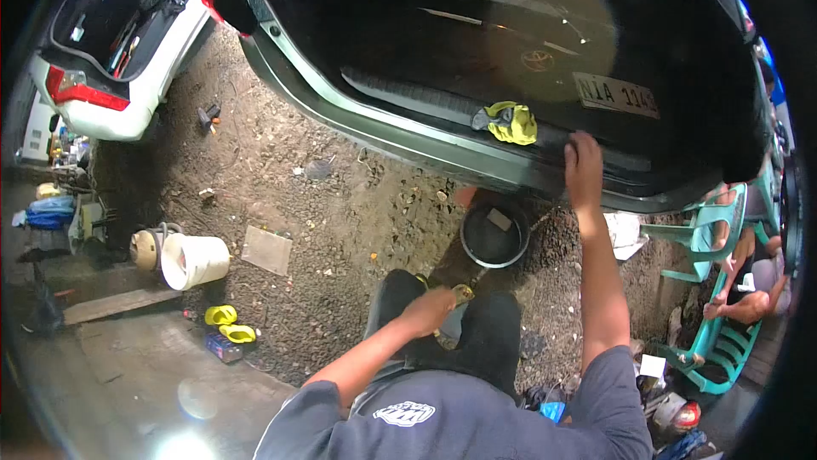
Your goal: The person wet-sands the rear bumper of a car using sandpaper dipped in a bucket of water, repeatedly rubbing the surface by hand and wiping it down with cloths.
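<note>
Our right hand is resting against the dark car, perhaps for steadiness; its fingers are lying close together, and we cannot tell whether they are gripping anything. Our left hand is hovering by our knees, its grip unclear. The yellow-and-grey cloth is sitting on the car's rear ledge, likely within easy reach. We are counting one cloth, one black bucket, one white pail and two cars.

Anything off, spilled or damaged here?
No clear spill or damage. Slightly odd: a crumpled yellow-and-grey cloth item lies loose on the car's rear bumper. The white bucket at left could be tipped; I can't tell from this angle.
</note>
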`<state>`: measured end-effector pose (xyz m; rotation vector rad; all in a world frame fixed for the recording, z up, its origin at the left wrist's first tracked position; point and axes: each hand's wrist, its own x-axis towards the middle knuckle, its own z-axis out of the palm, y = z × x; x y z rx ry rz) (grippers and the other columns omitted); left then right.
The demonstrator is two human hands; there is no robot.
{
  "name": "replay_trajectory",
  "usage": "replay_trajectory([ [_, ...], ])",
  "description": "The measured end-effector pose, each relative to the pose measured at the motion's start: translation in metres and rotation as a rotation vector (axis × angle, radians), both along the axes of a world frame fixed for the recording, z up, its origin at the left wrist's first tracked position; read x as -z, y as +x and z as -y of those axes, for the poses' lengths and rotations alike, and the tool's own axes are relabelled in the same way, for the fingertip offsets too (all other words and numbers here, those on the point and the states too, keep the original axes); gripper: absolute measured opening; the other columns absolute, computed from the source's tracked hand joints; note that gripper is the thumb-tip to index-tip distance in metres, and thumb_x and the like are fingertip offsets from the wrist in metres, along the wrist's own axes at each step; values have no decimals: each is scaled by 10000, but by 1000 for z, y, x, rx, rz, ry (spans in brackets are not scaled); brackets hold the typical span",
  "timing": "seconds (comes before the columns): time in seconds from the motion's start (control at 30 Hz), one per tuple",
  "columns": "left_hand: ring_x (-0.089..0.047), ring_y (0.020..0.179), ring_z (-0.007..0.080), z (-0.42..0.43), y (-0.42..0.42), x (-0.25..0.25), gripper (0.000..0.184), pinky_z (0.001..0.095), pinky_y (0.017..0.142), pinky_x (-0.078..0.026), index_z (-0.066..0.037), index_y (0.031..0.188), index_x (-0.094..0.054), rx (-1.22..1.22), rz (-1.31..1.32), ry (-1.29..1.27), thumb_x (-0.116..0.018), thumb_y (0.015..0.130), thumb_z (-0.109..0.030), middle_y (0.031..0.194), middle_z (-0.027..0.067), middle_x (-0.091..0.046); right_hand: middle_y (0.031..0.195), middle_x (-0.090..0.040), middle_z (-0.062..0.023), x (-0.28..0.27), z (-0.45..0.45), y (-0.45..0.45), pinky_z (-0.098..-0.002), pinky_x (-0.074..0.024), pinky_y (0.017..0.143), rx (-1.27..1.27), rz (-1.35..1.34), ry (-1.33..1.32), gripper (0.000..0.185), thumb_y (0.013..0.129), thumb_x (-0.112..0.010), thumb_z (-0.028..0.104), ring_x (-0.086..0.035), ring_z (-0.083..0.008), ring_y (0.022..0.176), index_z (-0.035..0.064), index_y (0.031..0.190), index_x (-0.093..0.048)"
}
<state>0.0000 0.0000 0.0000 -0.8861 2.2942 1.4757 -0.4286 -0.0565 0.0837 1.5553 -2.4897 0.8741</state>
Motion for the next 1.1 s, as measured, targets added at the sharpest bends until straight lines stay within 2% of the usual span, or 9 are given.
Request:
replay_trajectory([
  [0.1,-526,1170,379,57,-51,12,174,464,938,-453,-39,1091,-594,-235,-283,-320,-558,948,-132,1168,173,-584,1293,-600,-190,45,21,-19,-466,-329,1127,62,-302,-67,364,1028,-466,268,-528,-375,1241,7,1248,-594],
  [0.17,-500,1200,372,92,-71,17,269,461,989,-437,-46,1189,-587,-374,-410,-542,-585,931,-122,1242,158,-544,1288,-608,-178,62,24,-21,-458,-323,1133,96,-250,-113,409,1043,-425,318,-535,-359,1235,19,1264,-596],
  [0.37,-441,1304,390,131,-115,16,513,491,1083,-370,-24,1378,-484,-175,-679,-716,-637,906,-154,1385,173,-484,1214,-657,-193,61,23,-18,-447,-365,1080,141,-130,-83,487,1050,-366,373,-562,-377,1205,25,1319,-575],
  [0.4,-428,1320,390,128,-123,26,538,492,1095,-360,-9,1386,-472,-134,-733,-736,-645,899,-161,1401,180,-471,1207,-664,-198,61,24,-15,-441,-380,1061,163,-100,-77,504,1051,-353,375,-563,-387,1204,16,1330,-569],
  [0.43,-414,1336,390,125,-133,35,565,493,1108,-350,6,1393,-461,-89,-787,-760,-653,891,-167,1417,187,-458,1165,-658,-232,62,25,-13,-477,-400,1027,168,-83,-133,495,1037,-379,421,-577,-430,1141,70,1328,-574],
  [0.57,-383,1372,390,102,-179,51,623,505,1154,-303,49,1393,-440,51,-939,-901,-675,867,-186,1453,208,-424,1196,-641,-254,67,25,-13,-496,-402,1016,220,15,-224,532,1020,-394,459,-549,-457,1177,71,1346,-557],
  [0.67,-369,1388,388,87,-209,55,630,521,1180,-258,55,1389,-441,97,-971,-983,-675,865,-204,1473,217,-407,1204,-634,-263,68,22,-19,-503,-394,1026,246,45,-214,571,1015,-374,496,-536,-459,1200,82,1375,-533],
  [0.9,-367,1431,275,92,-214,54,620,548,1194,-207,11,1421,-441,41,-767,-1118,-643,898,-253,1500,144,-436,1215,-639,-240,63,16,-16,-512,-386,1051,276,42,-172,639,1013,-329,534,-526,-454,1223,79,1440,-469],
  [1.1,-301,1467,341,146,-151,61,688,545,1205,-164,14,1485,-354,-154,-551,-1282,-641,910,-231,1559,198,-345,1194,-646,-247,58,12,-9,-510,-393,1045,266,32,-153,647,1016,-326,522,-542,-461,1197,52,1438,-465],
])
